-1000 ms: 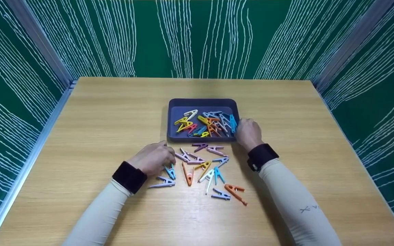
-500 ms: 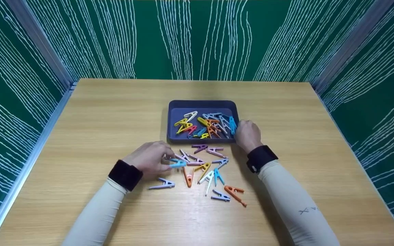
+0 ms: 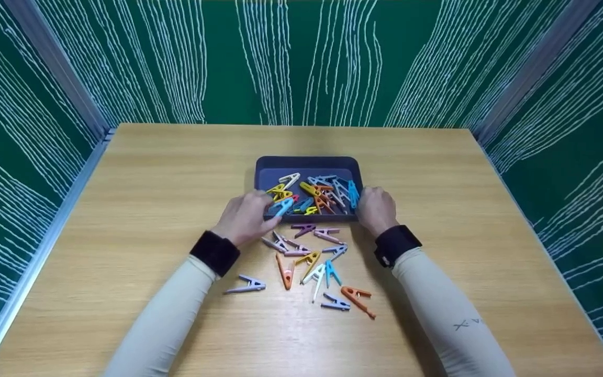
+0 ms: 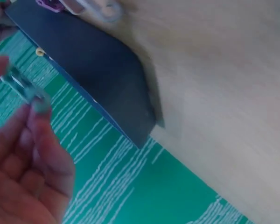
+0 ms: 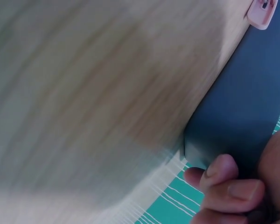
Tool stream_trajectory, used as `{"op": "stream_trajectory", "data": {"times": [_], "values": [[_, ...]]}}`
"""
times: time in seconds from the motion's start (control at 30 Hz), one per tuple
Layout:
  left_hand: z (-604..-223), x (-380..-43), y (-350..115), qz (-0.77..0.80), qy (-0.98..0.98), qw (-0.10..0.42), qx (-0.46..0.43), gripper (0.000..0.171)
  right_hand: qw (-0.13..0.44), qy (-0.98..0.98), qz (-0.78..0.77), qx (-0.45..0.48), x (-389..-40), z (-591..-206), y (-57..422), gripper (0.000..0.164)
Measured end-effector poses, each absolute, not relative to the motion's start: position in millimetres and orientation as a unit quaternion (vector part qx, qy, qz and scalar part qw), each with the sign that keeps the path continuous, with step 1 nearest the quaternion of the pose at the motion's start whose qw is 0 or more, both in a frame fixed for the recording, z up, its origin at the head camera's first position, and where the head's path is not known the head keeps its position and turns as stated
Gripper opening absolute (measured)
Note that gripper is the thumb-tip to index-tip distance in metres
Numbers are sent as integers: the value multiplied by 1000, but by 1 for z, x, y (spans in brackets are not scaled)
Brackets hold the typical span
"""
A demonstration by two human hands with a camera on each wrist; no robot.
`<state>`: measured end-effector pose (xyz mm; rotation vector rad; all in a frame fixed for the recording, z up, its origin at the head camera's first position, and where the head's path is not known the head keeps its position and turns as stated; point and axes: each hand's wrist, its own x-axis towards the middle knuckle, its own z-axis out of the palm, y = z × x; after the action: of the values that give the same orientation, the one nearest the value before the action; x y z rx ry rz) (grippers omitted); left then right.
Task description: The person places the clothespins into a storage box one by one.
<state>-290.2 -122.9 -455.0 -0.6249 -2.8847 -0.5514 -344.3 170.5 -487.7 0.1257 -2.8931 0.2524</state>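
My left hand (image 3: 245, 215) pinches a light blue clothespin (image 3: 283, 207) above the front left part of the dark tray (image 3: 306, 161). In the left wrist view, this clothespin (image 4: 25, 88) stands out from the fingertips, beside the tray's wall (image 4: 93, 60). Several clothespins in yellow, white, orange, red and blue lie inside the tray. At its front right corner, my right hand (image 3: 378, 210) grips the wall, with curled fingers in the right wrist view. In front of the tray, several loose clothespins are spread, among them a purple one (image 3: 303, 229) and an orange one (image 3: 357, 300).
The wooden table (image 3: 176, 173) carries everything. Green panels with white streaks (image 3: 228, 63) stand at its back and sides, joined by grey posts (image 3: 537, 68). A lavender clothespin (image 3: 246, 284) lies apart from the others at the left.
My left hand picked the light blue clothespin up from the table and carried it forward and right, over the tray. My right hand stays on the tray's corner.
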Motion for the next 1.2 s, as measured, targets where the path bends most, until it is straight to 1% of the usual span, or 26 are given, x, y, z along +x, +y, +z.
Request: {"op": "stream_trajectory", "data": {"times": [0.13, 0.27, 0.33, 0.53, 0.7, 0.93, 1.1, 1.2], "values": [[-452, -301, -115, -168, -966, 84, -175, 32, 121, -988, 86, 49, -343, -487, 170, 15], [-449, -314, -110, -154, -969, 115, -157, 29, 125, -987, 89, 43, -343, -487, 170, 16], [-448, -320, -108, -143, -971, 122, -146, 28, 127, -987, 92, 40, -343, -487, 170, 16], [-451, -339, -106, -114, -981, 119, -104, 31, 128, -987, 95, 39, -344, -487, 171, 16], [-456, -350, -106, -104, -983, 130, -73, 31, 121, -988, 92, 36, -344, -487, 171, 15], [-463, -350, -106, -113, -981, 142, -61, 55, 109, -989, 89, 35, -345, -487, 170, 16], [-466, -343, -108, -126, -978, 146, -76, 55, 109, -990, 87, 34, -344, -486, 170, 15], [-467, -338, -111, -138, -976, 146, -86, 52, 119, -988, 87, 39, -344, -487, 170, 16]]}}
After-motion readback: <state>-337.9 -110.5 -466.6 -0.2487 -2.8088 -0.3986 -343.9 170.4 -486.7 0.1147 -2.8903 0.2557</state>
